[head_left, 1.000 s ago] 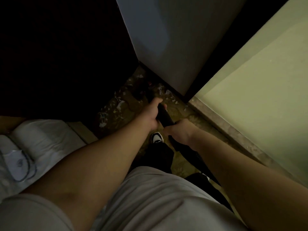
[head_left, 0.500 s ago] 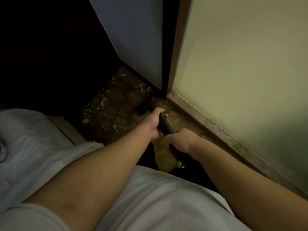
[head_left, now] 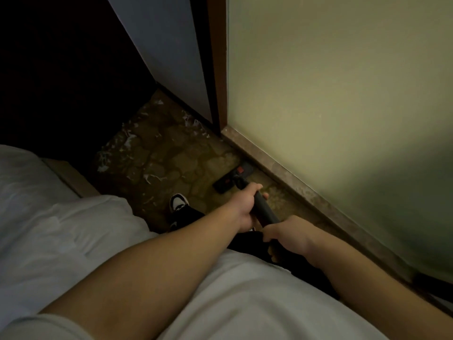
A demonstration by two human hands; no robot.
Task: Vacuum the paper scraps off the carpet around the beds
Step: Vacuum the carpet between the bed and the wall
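The fingers (head_left: 255, 187) of the left hand (head_left: 242, 207) are curled round the smooth, dark, cylindrical vacuum tube (head_left: 266, 213), which is gripped nearer the body by the right hand (head_left: 288, 235). The flat black floor head (head_left: 231, 179) is set on the mottled brown carpet (head_left: 171, 153), near the stone-like skirting (head_left: 282, 173). Ragged white paper scraps (head_left: 128, 141) are scattered farther left, towards the white-sheeted bed (head_left: 49, 217).

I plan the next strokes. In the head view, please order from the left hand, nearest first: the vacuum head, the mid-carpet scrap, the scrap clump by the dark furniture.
1. vacuum head, just ahead, beside the skirting.
2. mid-carpet scrap, off to the left.
3. scrap clump, farther left and farther ahead.
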